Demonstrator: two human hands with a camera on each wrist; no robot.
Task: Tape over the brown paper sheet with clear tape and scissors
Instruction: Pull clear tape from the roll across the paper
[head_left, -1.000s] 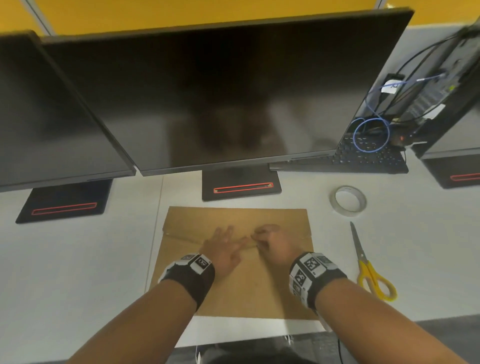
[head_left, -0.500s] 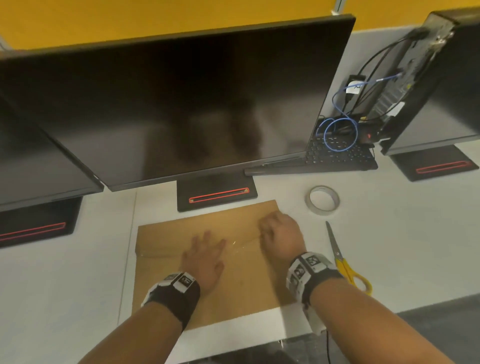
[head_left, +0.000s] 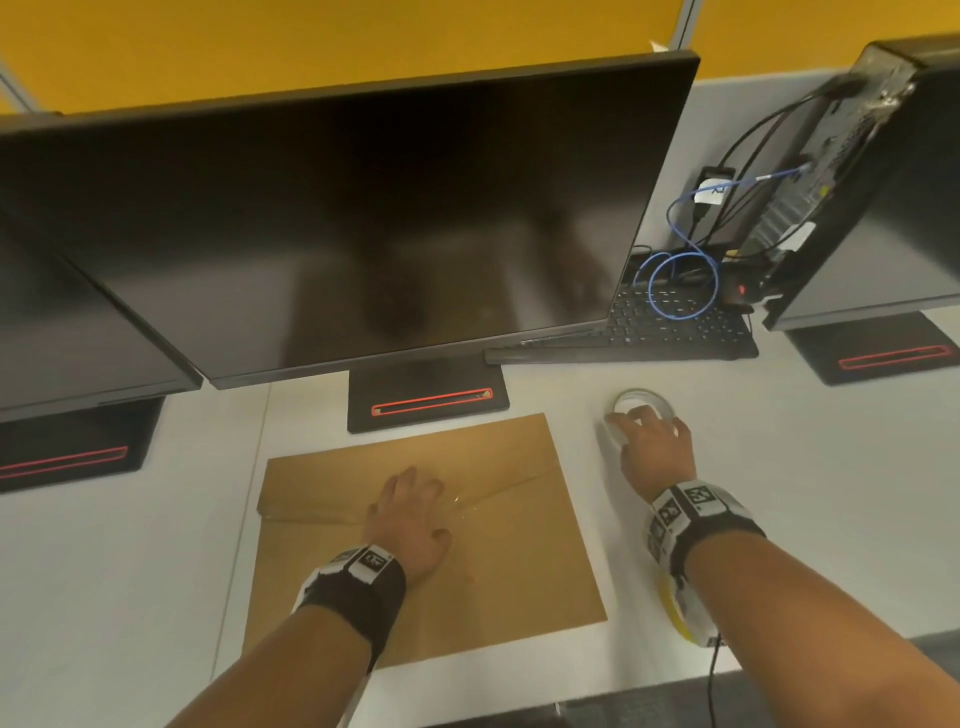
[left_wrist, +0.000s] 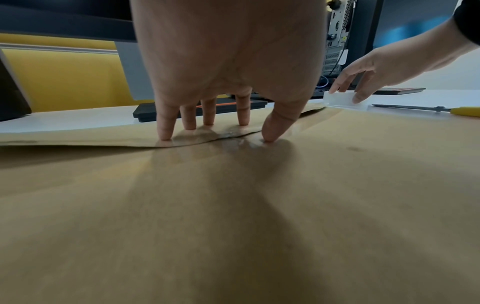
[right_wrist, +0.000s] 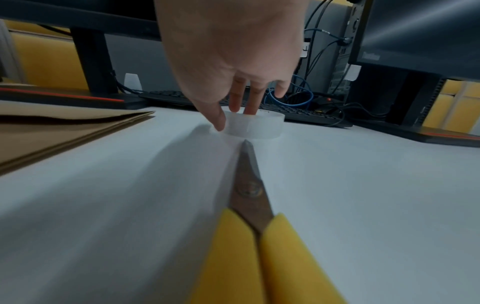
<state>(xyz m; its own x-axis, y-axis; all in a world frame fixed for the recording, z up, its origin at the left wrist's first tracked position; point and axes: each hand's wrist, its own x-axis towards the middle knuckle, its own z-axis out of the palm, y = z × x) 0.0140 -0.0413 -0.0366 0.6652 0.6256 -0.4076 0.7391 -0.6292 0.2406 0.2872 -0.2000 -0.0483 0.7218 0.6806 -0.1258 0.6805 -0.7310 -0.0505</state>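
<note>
The brown paper sheet (head_left: 498, 566) lies flat on the white desk (head_left: 805, 493), with a glinting strip of clear tape (head_left: 467, 501) across its flap seam. My left hand (head_left: 410, 514) presses on the seam with spread, straight fingers (left_wrist: 165, 131). Right of the sheet, my right hand (head_left: 644, 441) holds the clear tape roll (head_left: 649, 402). In the right wrist view its thumb is on the roll's outer wall (right_wrist: 262, 127) and two fingers (right_wrist: 235, 102) dip into the hole. The yellow-handled scissors (right_wrist: 249, 191) lie shut on the desk under my right wrist, tips towards the roll.
A large dark monitor (head_left: 363, 218) on a black stand (head_left: 426, 395) overhangs the desk just behind the sheet. More monitors stand left and right. A black keyboard (head_left: 675, 327), blue cable (head_left: 680, 280) and a computer case (head_left: 831, 156) are behind the roll. The desk's front edge is near my forearms.
My right hand left the sheet's seam and moved right onto the tape roll. The left hand stays pressed on the paper. The head view has swung right.
</note>
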